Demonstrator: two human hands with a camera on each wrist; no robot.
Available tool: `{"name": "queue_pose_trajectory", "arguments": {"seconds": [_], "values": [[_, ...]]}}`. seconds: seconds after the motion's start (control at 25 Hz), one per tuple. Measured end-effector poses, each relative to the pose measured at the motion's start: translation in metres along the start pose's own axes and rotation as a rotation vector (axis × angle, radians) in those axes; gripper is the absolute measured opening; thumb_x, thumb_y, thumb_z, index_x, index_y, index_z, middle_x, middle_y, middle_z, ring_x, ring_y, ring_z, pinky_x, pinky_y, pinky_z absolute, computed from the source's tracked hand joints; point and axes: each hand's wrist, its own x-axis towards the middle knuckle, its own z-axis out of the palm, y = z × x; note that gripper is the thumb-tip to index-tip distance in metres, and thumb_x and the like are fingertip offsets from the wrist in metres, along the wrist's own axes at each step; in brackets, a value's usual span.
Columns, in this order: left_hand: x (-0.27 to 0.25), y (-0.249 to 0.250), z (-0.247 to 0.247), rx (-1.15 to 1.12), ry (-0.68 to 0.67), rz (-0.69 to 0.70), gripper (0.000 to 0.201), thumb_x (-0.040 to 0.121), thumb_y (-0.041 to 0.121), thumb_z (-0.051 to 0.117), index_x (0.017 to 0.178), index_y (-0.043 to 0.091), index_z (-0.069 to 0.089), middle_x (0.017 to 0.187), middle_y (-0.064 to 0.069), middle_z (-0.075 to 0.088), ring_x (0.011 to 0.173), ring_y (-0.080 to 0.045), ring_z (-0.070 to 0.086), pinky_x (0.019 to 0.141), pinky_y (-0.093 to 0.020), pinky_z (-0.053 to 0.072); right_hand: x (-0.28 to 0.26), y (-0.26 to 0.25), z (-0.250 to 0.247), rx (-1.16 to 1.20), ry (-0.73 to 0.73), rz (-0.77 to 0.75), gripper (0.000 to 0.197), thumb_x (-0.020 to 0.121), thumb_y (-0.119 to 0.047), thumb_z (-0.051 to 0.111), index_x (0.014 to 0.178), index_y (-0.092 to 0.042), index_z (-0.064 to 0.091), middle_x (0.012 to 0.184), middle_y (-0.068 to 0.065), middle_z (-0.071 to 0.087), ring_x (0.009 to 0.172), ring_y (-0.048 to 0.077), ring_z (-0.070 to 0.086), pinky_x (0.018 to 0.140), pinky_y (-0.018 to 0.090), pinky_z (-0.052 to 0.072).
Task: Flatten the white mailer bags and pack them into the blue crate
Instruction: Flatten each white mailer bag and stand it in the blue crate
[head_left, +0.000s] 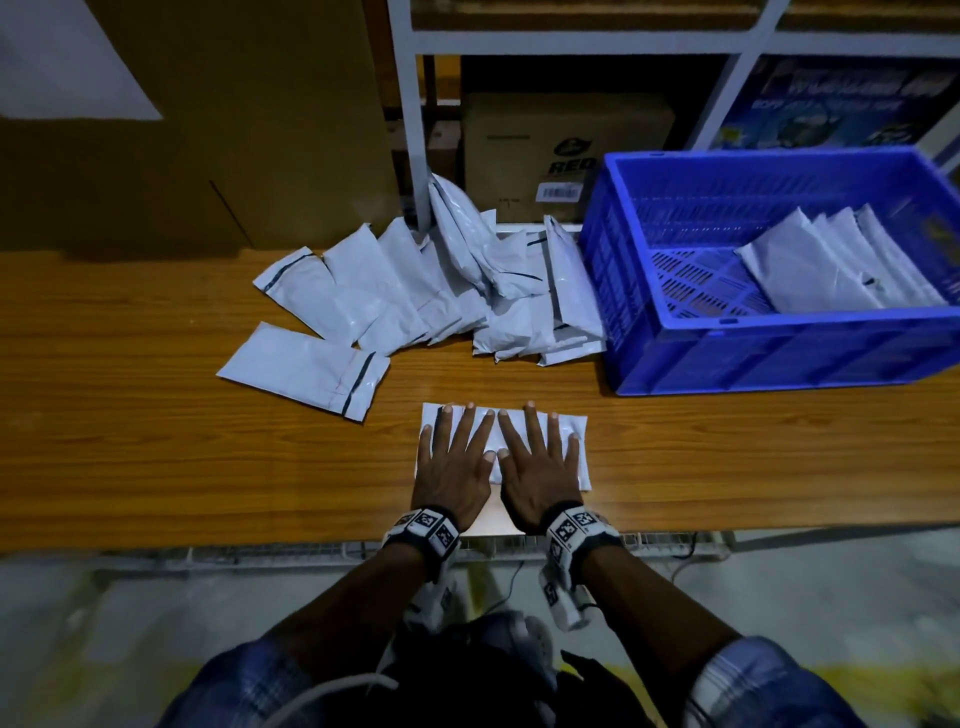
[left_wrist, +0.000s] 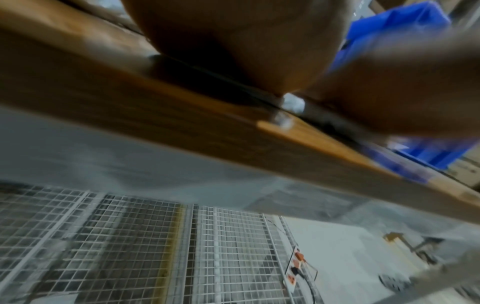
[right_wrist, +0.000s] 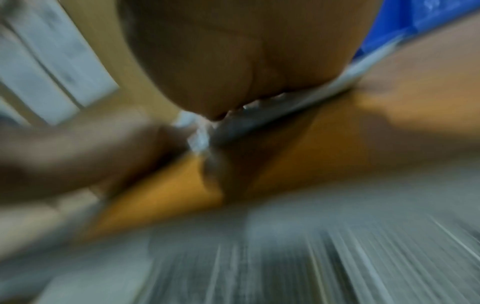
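Head view: left hand (head_left: 451, 467) and right hand (head_left: 537, 470) lie flat, fingers spread straight, side by side, pressing one white mailer bag (head_left: 571, 431) onto the wooden table (head_left: 156, 457) at 6 o'clock; the bag's long axis runs 9 to 3 o'clock. A loose pile of mailer bags (head_left: 447, 291) sits at 12 o'clock. The blue crate (head_left: 779, 353) stands at 2 o'clock with packed bags (head_left: 831, 265) leaning inside. A cardboard box (head_left: 561, 145) behind reads "RED".

Left wrist view: blurred palm (left_wrist: 233, 41) down on the table edge.

Right wrist view: heavily blurred; palm (right_wrist: 233, 51) on white plastic
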Motion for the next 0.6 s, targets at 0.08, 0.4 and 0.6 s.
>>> {"name": "queue_pose_trajectory", "arguments": {"seconds": [0.08,0.4,0.6], "values": [[-0.003,-0.003,0.002,-0.007,0.021,0.015,0.057,0.105,0.042,0.018,0.159,0.035,0.002,0.167,0.007,-0.008,0.152,-0.019,-0.018,0.124,-0.049,-0.003,-0.002,0.002,0.013,-0.019,0.027,0.001,0.054,0.103,-0.048,0.01,0.153,-0.044,-0.01,0.16,-0.008,-0.027,0.148,0.024,-0.024,0.119,0.054,-0.009],[0.005,-0.004,-0.002,0.036,0.039,0.045,0.061,0.1,0.059,0.007,0.158,0.04,0.005,0.166,0.007,-0.009,0.154,-0.023,-0.011,0.121,-0.05,-0.012,0.003,0.005,0.007,-0.007,-0.051,0.009,0.054,0.1,-0.056,0.002,0.149,-0.048,-0.019,0.157,-0.01,-0.034,0.145,0.021,-0.032,0.118,0.051,-0.016],[0.007,-0.01,0.004,-0.013,-0.02,0.034,0.064,0.096,0.062,0.007,0.157,0.045,-0.002,0.167,0.011,-0.011,0.153,-0.021,-0.015,0.121,-0.055,-0.005,0.012,0.018,-0.004,-0.054,-0.202,-0.088,0.061,0.097,-0.048,0.018,0.154,-0.042,0.0,0.156,-0.006,-0.036,0.144,0.027,-0.033,0.116,0.055,-0.015]]}}
